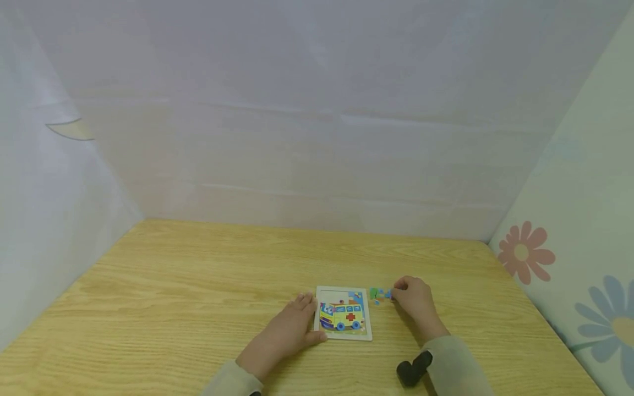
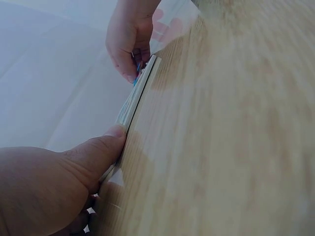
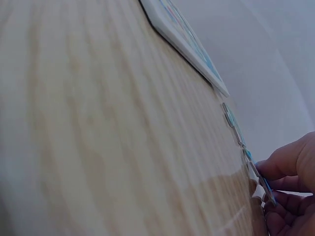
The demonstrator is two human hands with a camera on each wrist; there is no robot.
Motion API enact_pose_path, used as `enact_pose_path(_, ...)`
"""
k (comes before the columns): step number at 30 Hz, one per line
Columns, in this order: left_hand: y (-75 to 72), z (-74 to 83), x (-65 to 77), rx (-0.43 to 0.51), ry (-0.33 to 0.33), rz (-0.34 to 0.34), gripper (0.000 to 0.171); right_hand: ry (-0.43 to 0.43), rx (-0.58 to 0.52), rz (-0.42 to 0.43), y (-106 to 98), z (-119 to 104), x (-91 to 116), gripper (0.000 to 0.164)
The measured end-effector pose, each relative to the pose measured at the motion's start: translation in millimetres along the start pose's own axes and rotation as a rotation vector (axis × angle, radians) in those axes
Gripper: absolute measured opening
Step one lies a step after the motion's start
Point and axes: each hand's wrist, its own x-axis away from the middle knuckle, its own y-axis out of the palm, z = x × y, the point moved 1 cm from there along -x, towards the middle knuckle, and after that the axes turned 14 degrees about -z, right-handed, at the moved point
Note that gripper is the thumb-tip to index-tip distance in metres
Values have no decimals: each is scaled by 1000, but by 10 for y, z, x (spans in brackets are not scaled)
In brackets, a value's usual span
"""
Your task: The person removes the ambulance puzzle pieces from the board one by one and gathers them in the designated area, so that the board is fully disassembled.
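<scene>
A square picture puzzle board (image 1: 369, 325) with a pale rim lies on the table, showing a yellow ambulance with a red cross. Its upper left part shows bare backing. My left hand (image 1: 289, 328) rests against the board's left side, fingers extended, thumb touching the lower rim. To the right of the board, my right hand (image 1: 415, 298) pinches a small blue puzzle piece (image 3: 266, 189) between thumb and fingers, close to the tabletop. A green puzzle piece (image 1: 374, 293) and other small bits lie between that hand and the board. Fingers partly hide the pinched piece.
The wood-grain table (image 1: 198, 275) reaches back to a pale cloth wall (image 1: 317, 165). Cloth walls also stand at left and right, the right one printed with a red flower (image 1: 525, 253) and a blue flower. A black device (image 1: 415, 369) sits at the right wrist.
</scene>
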Motion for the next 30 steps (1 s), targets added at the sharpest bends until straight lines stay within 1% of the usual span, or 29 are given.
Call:
enact_pose_path(6,-9,6,4,7,-2,-8,76,-2,32,-13,4,12,-23,9)
enact_pose_path(10,-5,3,1,3,-4,-7,76,-5,54,-7,4,20,-29,8)
enact_pose_path(14,1,3,-2,-4,-8,-9,76,-2,54,0,2,30,-31,7)
enact_pose_path(17,3,3,-2,0,-12,-13,77,4,40,4,-8,30,-23,10)
enact_pose_path(19,4,3,-3,-2,-11,-12,77,2,19,13,-21,28,-15,15)
enact_pose_path(22,4,4,-4,1,-9,-11,76,1,-37,19,-46,6,11,25)
enact_pose_path(25,-2,10,0,-2,-10,-10,76,-8,-85,25,-65,-33,37,31)
enact_pose_path(30,-15,19,14,-2,-13,-12,76,-74,-114,46,-64,-118,70,32)
